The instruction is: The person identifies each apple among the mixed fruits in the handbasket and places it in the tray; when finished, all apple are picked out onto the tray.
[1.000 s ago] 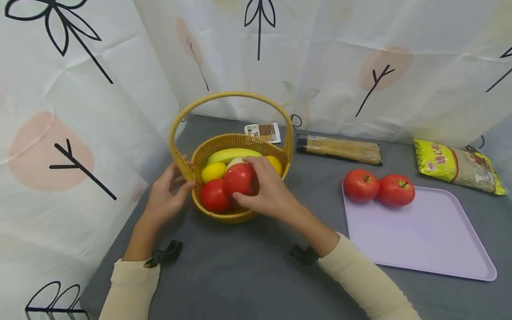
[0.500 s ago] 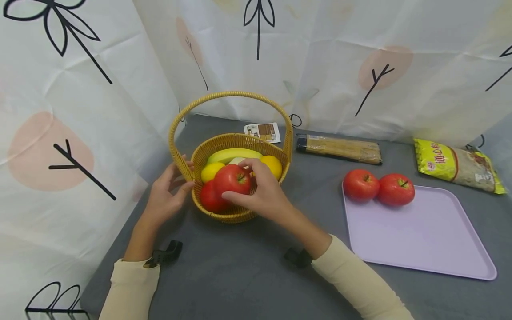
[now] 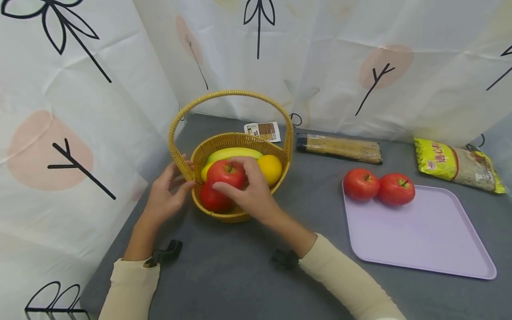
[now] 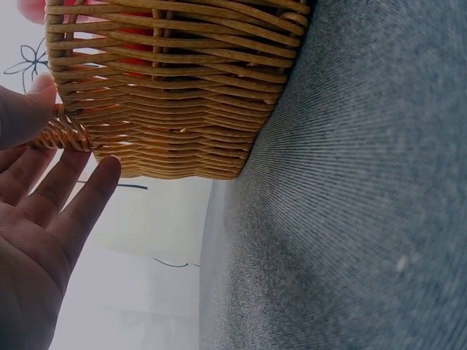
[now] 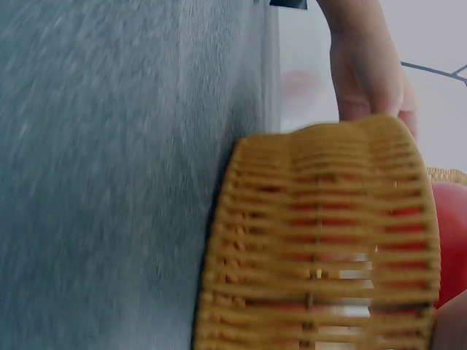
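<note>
A yellow wicker basket [image 3: 241, 140] stands on the grey table. My left hand [image 3: 165, 195] holds the base of its handle at the left; in the left wrist view, thumb and fingers of that hand [image 4: 44, 211] lie around the handle's foot by the woven wall [image 4: 182, 95]. My right hand [image 3: 256, 191] grips a red apple [image 3: 226, 173] inside the basket, above another red fruit [image 3: 214, 198]. Also in there are a banana [image 3: 236, 153], an orange fruit [image 3: 270, 169] and a yellow fruit, mostly covered. The right wrist view shows the basket wall [image 5: 328, 240] and red fruit [image 5: 452, 233].
To the right, a light purple tray [image 3: 424, 235] carries two red apples [image 3: 361, 184] at its upper left corner. Behind lie a small packet [image 3: 262, 131], a long pack of noodles [image 3: 340, 148] and a yellow bag [image 3: 458, 165]. A patterned curtain [image 3: 320, 58] hangs behind the table.
My right hand has moved left with the apple, which now sits further left over the other red fruit, with its stem facing up. More of the orange fruit shows. The left hand has stayed put.
</note>
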Demonstrator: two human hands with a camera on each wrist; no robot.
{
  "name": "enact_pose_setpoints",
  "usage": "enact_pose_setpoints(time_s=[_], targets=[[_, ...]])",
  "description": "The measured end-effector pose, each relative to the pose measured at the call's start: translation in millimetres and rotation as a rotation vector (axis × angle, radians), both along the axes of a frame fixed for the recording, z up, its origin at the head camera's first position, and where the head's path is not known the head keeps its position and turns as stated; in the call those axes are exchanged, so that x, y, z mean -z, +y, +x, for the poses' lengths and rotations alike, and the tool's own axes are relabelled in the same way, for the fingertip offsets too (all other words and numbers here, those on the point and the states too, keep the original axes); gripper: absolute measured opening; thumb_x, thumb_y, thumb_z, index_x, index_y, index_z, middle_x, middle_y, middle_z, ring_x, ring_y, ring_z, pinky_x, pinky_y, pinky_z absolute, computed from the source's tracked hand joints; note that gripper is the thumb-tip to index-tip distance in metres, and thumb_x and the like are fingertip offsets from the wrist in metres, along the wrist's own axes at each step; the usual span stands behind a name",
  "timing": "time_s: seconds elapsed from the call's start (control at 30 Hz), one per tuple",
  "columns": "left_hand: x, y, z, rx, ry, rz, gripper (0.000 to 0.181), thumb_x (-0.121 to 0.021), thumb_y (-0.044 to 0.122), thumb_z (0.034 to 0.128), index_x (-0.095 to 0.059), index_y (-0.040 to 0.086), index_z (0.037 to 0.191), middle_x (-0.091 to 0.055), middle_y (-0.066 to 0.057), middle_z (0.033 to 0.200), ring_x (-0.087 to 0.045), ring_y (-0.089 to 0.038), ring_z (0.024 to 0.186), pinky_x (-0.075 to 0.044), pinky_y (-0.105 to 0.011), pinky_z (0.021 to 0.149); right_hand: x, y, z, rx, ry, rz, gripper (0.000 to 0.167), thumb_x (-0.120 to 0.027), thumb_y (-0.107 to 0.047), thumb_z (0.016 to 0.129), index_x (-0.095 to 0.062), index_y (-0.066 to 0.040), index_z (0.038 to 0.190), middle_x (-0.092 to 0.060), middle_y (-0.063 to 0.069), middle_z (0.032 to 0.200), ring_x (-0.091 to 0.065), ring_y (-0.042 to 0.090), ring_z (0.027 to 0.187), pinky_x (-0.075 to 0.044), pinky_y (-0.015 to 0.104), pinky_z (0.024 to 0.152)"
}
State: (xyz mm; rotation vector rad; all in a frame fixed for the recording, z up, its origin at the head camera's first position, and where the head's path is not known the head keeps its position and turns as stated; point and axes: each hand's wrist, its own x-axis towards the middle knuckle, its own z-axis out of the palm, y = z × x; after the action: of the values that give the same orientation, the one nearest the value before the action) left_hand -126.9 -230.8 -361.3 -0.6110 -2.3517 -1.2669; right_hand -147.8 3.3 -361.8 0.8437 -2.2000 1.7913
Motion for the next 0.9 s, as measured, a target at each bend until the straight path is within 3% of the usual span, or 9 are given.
enact_pose_setpoints(time_s=[0.13, 0.27, 0.57, 0.73, 0.9], targets=[[-0.2, -0.2, -0.2, 0.007, 0.017, 0.004, 0.068, -0.070, -0.020, 0.0815, -0.042, -0.012, 0.143, -0.059, -0.029, 0.126, -0.060, -0.039, 0.115, -0.055, -0.043, 0.089, 1.3, -9, 0.9, -0.019, 0.034, -0.022, 0.054, -0.079, -0.018, 0.087, -0.051, -0.011, 0.132, -0.053, 0.002, 0.130, -0.049, 0.015, 0.116, -0.055, 0.035, 0.091], [-0.2, -0.3, -0.1, 0.009, 0.019, 0.003, 0.068, -0.071, -0.020, 0.0814, -0.042, -0.012, 0.143, -0.059, -0.029, 0.126, -0.060, -0.039, 0.115, -0.055, -0.046, 0.088, 0.7, -13, 1.4, -0.029, 0.051, -0.028, 0.054, -0.078, -0.016, 0.088, -0.051, -0.010, 0.134, -0.052, 0.003, 0.132, -0.048, 0.016, 0.118, -0.053, 0.035, 0.094], [-1.3, -0.4, 0.9, -0.003, -0.006, 0.001, 0.065, -0.070, -0.017, 0.0832, -0.043, -0.011, 0.142, -0.059, -0.028, 0.127, -0.060, -0.039, 0.117, -0.054, -0.047, 0.089, -2.8, -5, 2.8, -0.028, -0.073, -0.009, 0.052, -0.078, -0.022, 0.088, -0.048, -0.011, 0.129, -0.051, 0.006, 0.138, -0.050, 0.017, 0.118, -0.055, 0.035, 0.093], [-1.4, -0.4, 1.2, -0.009, -0.012, -0.003, 0.066, -0.070, -0.016, 0.0838, -0.043, -0.011, 0.143, -0.059, -0.028, 0.127, -0.060, -0.039, 0.117, -0.054, -0.046, 0.089, -1.7, 1, 2.1, 0.008, -0.023, 0.063, 0.050, -0.078, -0.028, 0.088, -0.047, -0.013, 0.124, -0.054, 0.004, 0.140, -0.052, 0.016, 0.115, -0.056, 0.035, 0.091], [-1.2, -0.5, 1.4, -0.016, -0.021, -0.008, 0.067, -0.070, -0.016, 0.0842, -0.041, -0.010, 0.144, -0.059, -0.027, 0.128, -0.060, -0.038, 0.117, -0.053, -0.048, 0.089, 1.6, 7, 6.2, 0.005, 0.030, 0.142, 0.057, -0.078, -0.030, 0.088, -0.044, -0.012, 0.130, -0.051, 0.000, 0.143, -0.052, 0.014, 0.116, -0.056, 0.033, 0.091]])
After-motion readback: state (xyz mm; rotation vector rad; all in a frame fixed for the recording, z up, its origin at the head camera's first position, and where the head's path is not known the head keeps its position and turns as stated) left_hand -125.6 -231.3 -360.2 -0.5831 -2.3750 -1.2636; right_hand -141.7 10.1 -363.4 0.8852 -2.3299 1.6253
